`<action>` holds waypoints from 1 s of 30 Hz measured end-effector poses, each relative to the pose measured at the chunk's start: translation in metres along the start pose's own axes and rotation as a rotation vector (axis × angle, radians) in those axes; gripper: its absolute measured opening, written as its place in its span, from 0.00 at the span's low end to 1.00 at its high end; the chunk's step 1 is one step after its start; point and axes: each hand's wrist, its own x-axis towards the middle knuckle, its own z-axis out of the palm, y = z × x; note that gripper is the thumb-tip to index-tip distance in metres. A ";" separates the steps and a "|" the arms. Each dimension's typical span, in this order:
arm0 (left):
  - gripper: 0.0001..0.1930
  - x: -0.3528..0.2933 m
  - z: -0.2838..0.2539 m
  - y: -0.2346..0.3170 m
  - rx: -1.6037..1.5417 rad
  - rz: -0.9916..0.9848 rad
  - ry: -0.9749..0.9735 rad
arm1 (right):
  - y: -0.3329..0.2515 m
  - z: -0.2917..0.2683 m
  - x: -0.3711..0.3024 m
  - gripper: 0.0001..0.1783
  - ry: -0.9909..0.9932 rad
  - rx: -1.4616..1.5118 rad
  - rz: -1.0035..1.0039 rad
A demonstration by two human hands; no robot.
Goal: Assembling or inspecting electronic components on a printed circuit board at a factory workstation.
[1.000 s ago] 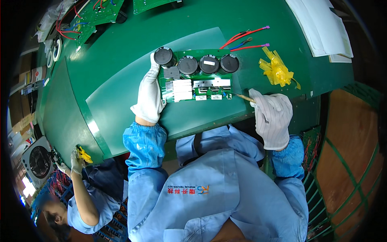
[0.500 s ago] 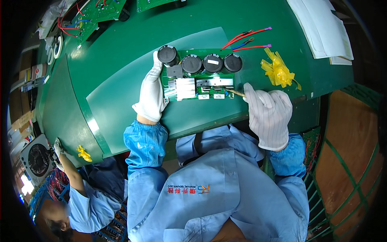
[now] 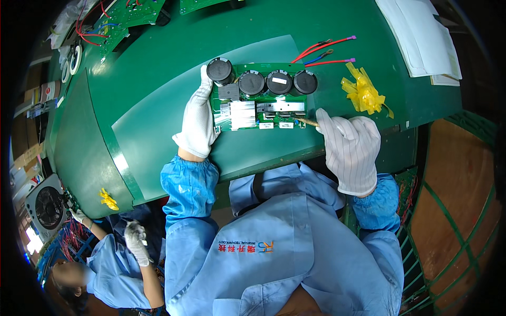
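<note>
A green circuit board (image 3: 224,108) stands on the bench mat in front of me, with several tall black capacitors (image 3: 251,83) along its far side and a silver heat sink (image 3: 242,115) nearer me. My left hand (image 3: 199,113), in a white glove, grips the board's left edge; its fingertips are partly hidden behind the corner capacitor. In my white-gloved right hand (image 3: 349,150) is a thin brownish stick-shaped tool (image 3: 308,121). The tool's tip reaches the parts at the board's near right side. Red and blue wires (image 3: 327,52) stick out from the far right corner.
Crumpled yellow tape strips (image 3: 365,94) lie right of the board. Papers (image 3: 421,42) rest at the far right, and more circuit boards (image 3: 139,13) at the far left. Another person's gloved hand (image 3: 137,241) is at lower left, near a black fan (image 3: 47,207).
My right hand and the tool have shifted very slightly left; the board stays almost in place. At lower left, the other person has leaned back, and one gloved hand now shows near their lap.
</note>
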 end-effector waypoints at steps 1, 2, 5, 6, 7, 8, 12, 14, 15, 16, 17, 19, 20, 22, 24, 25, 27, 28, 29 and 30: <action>0.21 -0.002 0.005 0.003 -0.007 -0.012 -0.009 | 0.000 -0.001 0.001 0.16 -0.008 -0.014 0.003; 0.21 -0.004 0.007 0.004 -0.015 -0.024 -0.017 | 0.000 0.000 0.001 0.16 -0.001 -0.024 0.000; 0.21 -0.002 0.006 0.002 -0.020 -0.019 -0.028 | 0.000 0.003 -0.003 0.18 0.013 -0.026 -0.009; 0.21 -0.003 0.006 0.002 -0.017 -0.024 -0.041 | 0.000 0.003 -0.004 0.18 0.014 -0.006 -0.011; 0.21 -0.003 0.007 0.003 -0.015 -0.031 -0.052 | 0.001 0.003 -0.006 0.19 0.013 0.014 -0.013; 0.21 -0.003 0.007 0.003 -0.013 -0.037 -0.063 | 0.002 0.003 -0.005 0.19 0.013 -0.004 -0.010; 0.24 -0.002 0.000 0.002 0.048 -0.024 -0.068 | 0.002 0.001 -0.005 0.20 0.006 -0.009 0.015; 0.23 -0.001 -0.002 -0.002 0.033 0.012 -0.049 | 0.001 -0.002 -0.008 0.21 -0.013 0.019 0.038; 0.23 -0.002 -0.002 -0.002 0.028 0.003 -0.036 | 0.000 -0.005 -0.010 0.22 -0.027 0.031 0.051; 0.24 -0.003 0.002 -0.001 0.024 -0.011 -0.024 | 0.001 -0.006 -0.012 0.23 -0.044 0.040 0.068; 0.24 -0.004 0.006 0.001 0.020 -0.024 -0.013 | 0.002 -0.005 -0.013 0.22 -0.036 0.061 0.082; 0.25 -0.007 0.012 0.004 0.072 -0.042 -0.037 | 0.003 -0.005 -0.014 0.22 -0.017 0.105 0.108; 0.25 -0.009 0.015 0.006 0.099 -0.050 -0.048 | 0.003 -0.005 -0.016 0.21 -0.018 0.123 0.130; 0.26 -0.015 0.022 0.008 0.142 -0.021 -0.069 | 0.002 -0.005 -0.021 0.20 -0.022 0.157 0.175; 0.27 -0.015 0.024 0.007 0.161 0.012 -0.067 | 0.001 -0.003 -0.025 0.20 -0.006 0.154 0.187; 0.28 -0.015 0.024 0.007 0.160 0.031 -0.054 | 0.000 -0.002 -0.026 0.20 0.003 0.153 0.193; 0.28 -0.013 0.021 0.004 0.158 0.095 -0.039 | 0.000 0.003 -0.028 0.20 0.057 0.158 0.208; 0.29 -0.012 0.018 0.002 0.158 0.141 -0.036 | -0.001 0.005 -0.029 0.21 0.084 0.162 0.216; 0.29 -0.011 0.017 0.000 0.158 0.187 -0.032 | -0.001 0.007 -0.031 0.21 0.082 0.173 0.228; 0.29 -0.012 0.016 0.001 0.133 0.139 -0.072 | -0.001 0.008 -0.032 0.21 0.080 0.184 0.241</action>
